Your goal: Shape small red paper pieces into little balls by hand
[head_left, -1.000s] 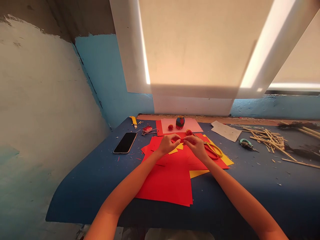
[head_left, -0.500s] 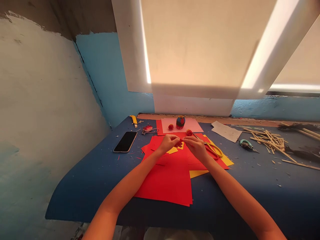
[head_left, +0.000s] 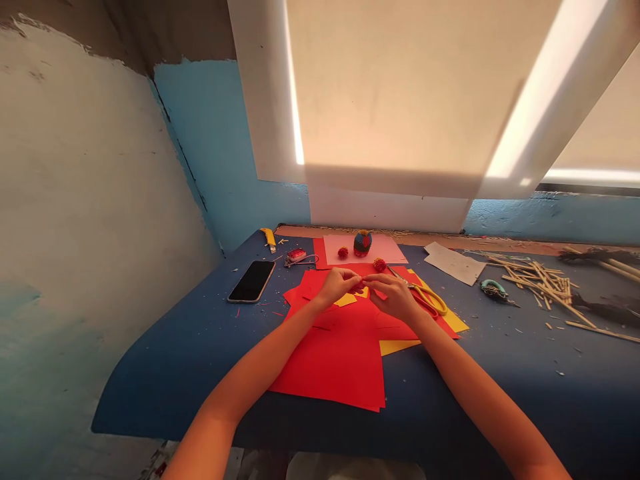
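My left hand (head_left: 340,285) and my right hand (head_left: 393,293) meet fingertip to fingertip above the red paper sheets (head_left: 330,367). Both pinch a small red paper piece (head_left: 362,281), mostly covered by the fingers. Small yellow paper pieces (head_left: 345,301) lie just below the left fingers. Beside my right hand rest scissors with red and yellow handles (head_left: 434,301). Two small red balls, one on the left (head_left: 343,253) and one on the right (head_left: 379,265), sit beyond the hands. Between them and farther back stands a small dark pot-shaped object with a red patch (head_left: 363,244).
On the blue tabletop (head_left: 175,353) a phone (head_left: 251,281), a yellow cutter knife (head_left: 269,240) and a red object with a wire loop (head_left: 297,255) lie left. To the right are a pale paper (head_left: 454,263), teal-handled pliers (head_left: 494,289) and a heap of thin sticks (head_left: 537,280).
The fingers of my right hand have shifted slightly around the pinched red piece. My left hand stays nearly in place, and the whole view has moved a little.
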`<state>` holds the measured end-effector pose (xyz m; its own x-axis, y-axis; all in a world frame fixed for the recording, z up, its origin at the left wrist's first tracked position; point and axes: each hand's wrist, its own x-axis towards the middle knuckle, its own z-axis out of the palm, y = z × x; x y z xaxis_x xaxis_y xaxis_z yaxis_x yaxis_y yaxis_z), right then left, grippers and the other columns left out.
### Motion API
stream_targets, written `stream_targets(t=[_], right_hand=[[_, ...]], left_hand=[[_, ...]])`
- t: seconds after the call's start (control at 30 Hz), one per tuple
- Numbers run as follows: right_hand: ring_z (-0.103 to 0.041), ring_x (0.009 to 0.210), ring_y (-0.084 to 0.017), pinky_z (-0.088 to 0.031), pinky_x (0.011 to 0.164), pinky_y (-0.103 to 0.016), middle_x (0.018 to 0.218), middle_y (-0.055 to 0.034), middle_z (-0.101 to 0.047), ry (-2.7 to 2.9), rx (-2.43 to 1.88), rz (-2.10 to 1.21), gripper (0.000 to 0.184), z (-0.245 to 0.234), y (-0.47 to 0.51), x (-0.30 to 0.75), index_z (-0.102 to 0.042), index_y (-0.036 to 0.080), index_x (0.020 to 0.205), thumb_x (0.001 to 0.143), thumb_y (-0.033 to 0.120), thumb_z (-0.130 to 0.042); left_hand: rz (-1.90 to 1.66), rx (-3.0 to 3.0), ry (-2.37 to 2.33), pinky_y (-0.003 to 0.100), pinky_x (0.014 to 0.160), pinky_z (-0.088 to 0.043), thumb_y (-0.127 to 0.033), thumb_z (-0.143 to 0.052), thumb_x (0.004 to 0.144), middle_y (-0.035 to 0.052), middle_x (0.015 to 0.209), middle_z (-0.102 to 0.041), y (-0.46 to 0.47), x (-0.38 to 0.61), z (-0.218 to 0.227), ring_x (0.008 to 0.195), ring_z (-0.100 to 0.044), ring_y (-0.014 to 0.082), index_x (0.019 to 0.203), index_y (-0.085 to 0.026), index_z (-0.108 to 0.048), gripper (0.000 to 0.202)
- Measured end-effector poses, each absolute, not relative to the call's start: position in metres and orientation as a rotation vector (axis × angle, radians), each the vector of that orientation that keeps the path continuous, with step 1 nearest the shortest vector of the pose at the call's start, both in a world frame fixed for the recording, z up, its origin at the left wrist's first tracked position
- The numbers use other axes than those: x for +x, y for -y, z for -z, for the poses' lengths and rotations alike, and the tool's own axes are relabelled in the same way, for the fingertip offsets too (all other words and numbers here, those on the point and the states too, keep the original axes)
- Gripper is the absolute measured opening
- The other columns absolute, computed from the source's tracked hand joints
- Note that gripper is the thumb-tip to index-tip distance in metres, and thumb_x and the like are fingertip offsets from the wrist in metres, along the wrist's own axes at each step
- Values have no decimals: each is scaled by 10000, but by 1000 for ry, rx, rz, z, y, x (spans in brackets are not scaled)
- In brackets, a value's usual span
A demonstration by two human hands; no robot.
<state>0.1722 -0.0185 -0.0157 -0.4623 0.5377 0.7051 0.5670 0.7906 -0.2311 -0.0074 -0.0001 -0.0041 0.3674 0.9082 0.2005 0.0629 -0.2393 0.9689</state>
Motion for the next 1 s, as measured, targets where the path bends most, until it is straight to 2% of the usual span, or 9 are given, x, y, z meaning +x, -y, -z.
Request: stream_targets(t=[0.17,0.3,0.4,0.57,0.67,0.73,0.87,0.93,1.0], right_hand=[[-625,668,-165,-492,607,-283,722,-25,-656,1882,-995,-282,32,15,18,165,-546,205,757,765,207,-515],[-607,670,-152,-472,583,-269,752,-13,-620,1871,-985,-539,116,14,14,167,-399,221,841,803,270,-497],[-593,679,-147,-466,586,-268,776,-13,-589,1957,-981,-546,104,11,16,171,-364,227,847,821,255,-460],[-593,711,-165,-454,640,-296,781,-5,-611,2230,-1003,-281,196,4,26,168,-437,221,961,783,177,-506],[-602,732,-168,-446,711,-321,794,-16,-644,2248,-919,-55,145,2,29,166,-493,217,965,825,179,-491],[-605,780,-175,-434,757,-337,846,-36,-657,2196,-848,122,140,2,27,168,-522,214,948,842,150,-456],[-539,1030,-229,-404,843,-383,1150,-98,-572,2193,-802,442,220,2,24,179,-528,217,1041,830,172,-490],[-519,1059,-236,-398,846,-381,1188,-106,-542,2217,-776,593,186,1,23,183,-553,225,1021,837,229,-529],[-529,1036,-211,-393,830,-354,1154,-87,-564,2223,-723,706,125,0,24,183,-582,239,966,854,223,-528]], left_hand=[[-1028,1732,-847,217,568,-510,-292,-574,750,55,645,-663,2,-6,6,605,-632,130,702,-110,-666,210],[-981,1780,-850,222,575,-498,-288,-544,758,58,672,-665,2,-6,3,621,-631,134,708,-110,-658,217],[-921,1899,-885,200,553,-459,-281,-533,752,48,662,-658,1,-9,-1,606,-610,122,695,-112,-660,219],[-637,2083,-885,171,467,-351,-210,-528,696,5,586,-613,2,-18,-3,522,-509,80,614,-134,-653,167],[-551,2000,-785,175,511,-387,-186,-498,690,7,633,-627,1,-19,-4,565,-525,86,664,-145,-667,176],[-621,1889,-750,191,569,-424,-203,-493,706,20,668,-640,1,-17,-5,598,-543,93,674,-139,-659,180],[-882,1711,-817,201,571,-417,-263,-521,729,22,654,-622,0,-13,-8,579,-519,84,656,-137,-636,185],[-956,1692,-853,196,537,-385,-294,-540,731,6,611,-589,0,-13,-9,546,-478,75,637,-141,-624,198],[-953,1704,-869,198,517,-364,-326,-559,730,-4,584,-565,0,-13,-8,527,-452,73,624,-142,-616,220]])
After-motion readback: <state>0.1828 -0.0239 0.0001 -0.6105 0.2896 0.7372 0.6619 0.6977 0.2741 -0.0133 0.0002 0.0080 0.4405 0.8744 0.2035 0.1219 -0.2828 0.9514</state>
